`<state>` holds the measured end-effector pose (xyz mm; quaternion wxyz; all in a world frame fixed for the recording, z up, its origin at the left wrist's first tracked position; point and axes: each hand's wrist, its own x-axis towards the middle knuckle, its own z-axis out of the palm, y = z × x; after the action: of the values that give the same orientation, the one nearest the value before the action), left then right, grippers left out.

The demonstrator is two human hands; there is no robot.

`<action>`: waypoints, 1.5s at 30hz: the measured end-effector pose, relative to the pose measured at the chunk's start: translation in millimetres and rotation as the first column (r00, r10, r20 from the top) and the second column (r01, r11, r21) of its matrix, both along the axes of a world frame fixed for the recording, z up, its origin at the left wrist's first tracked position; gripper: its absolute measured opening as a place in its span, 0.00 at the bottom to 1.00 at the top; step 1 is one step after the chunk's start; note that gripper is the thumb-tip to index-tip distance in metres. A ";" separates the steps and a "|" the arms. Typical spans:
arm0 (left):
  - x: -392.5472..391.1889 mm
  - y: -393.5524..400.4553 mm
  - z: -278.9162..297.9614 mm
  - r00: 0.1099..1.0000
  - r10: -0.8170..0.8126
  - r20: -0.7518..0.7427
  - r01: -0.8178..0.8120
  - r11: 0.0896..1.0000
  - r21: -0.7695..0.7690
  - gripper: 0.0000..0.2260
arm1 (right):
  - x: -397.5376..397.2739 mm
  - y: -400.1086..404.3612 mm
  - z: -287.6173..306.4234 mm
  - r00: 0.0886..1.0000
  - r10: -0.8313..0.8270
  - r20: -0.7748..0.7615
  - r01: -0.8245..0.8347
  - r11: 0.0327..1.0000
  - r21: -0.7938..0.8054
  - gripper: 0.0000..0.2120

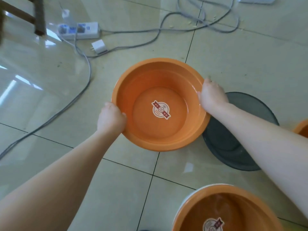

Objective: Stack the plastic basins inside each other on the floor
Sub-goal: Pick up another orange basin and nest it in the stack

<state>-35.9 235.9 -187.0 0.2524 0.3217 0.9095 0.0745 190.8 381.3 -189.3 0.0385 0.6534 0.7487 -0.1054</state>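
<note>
An orange plastic basin point(146, 84) with a round sticker on its bottom is in the middle of the view. My left hand point(110, 118) grips its near-left rim, and my right hand point(211, 95) grips its right rim. The basin overlaps the left edge of a dark grey basin point(233, 147) that lies on the floor to the right, partly hidden by my right forearm. A second orange basin point(216, 212), with a white rim beneath it, sits at the bottom right. A sliver of a third orange basin point(302, 128) shows at the right edge.
The tiled floor carries a white power strip point(80, 30), a white plug adapter point(99, 46) and grey cables point(70, 104) looping across the top and left. A wooden chair leg point(40, 15) stands at the top left.
</note>
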 end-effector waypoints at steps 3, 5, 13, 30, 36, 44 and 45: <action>5.4 -13.4 53.5 1.000 -0.002 -0.019 0.003 1.000 0.028 0.15 | 10.9 -16.0 50.6 0.998 -0.018 -0.060 0.018 1.000 -0.004 0.12; 18.0 -28.4 94.7 0.999 -0.010 -0.030 0.011 0.999 0.031 0.15 | 25.1 -33.5 93.4 0.996 -0.018 -0.084 0.018 1.000 -0.008 0.13; 104.0 -114.5 228.1 0.998 -0.058 0.035 0.057 0.998 0.027 0.09 | 116.9 -138.2 234.6 0.993 -0.080 -0.082 0.074 0.994 -0.076 0.16; 230.7 -259.5 41.8 0.957 -0.247 0.150 0.275 0.939 -0.208 0.03 | 264.3 -338.6 58.0 0.953 -0.245 0.177 0.291 0.905 -0.310 0.14; 231.2 -265.7 2.8 0.955 -0.248 0.165 0.288 0.911 -0.296 0.11 | 261.0 -346.8 18.1 0.956 -0.222 0.192 0.271 0.920 -0.283 0.13; 271.3 -189.8 94.6 0.898 -0.424 0.118 0.440 0.862 -0.253 0.36 | 301.9 -292.0 95.2 0.938 -0.346 0.014 0.334 0.893 -0.303 0.26; 284.5 -170.5 108.2 0.897 -0.417 0.144 0.440 0.869 -0.227 0.36 | 316.6 -276.8 109.6 0.924 -0.381 0.011 0.367 0.882 -0.295 0.27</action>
<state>248.7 65.4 -78.7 0.3425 0.4768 0.8050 -0.0859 507.3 104.4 -79.7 0.0959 0.7699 0.5853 -0.2354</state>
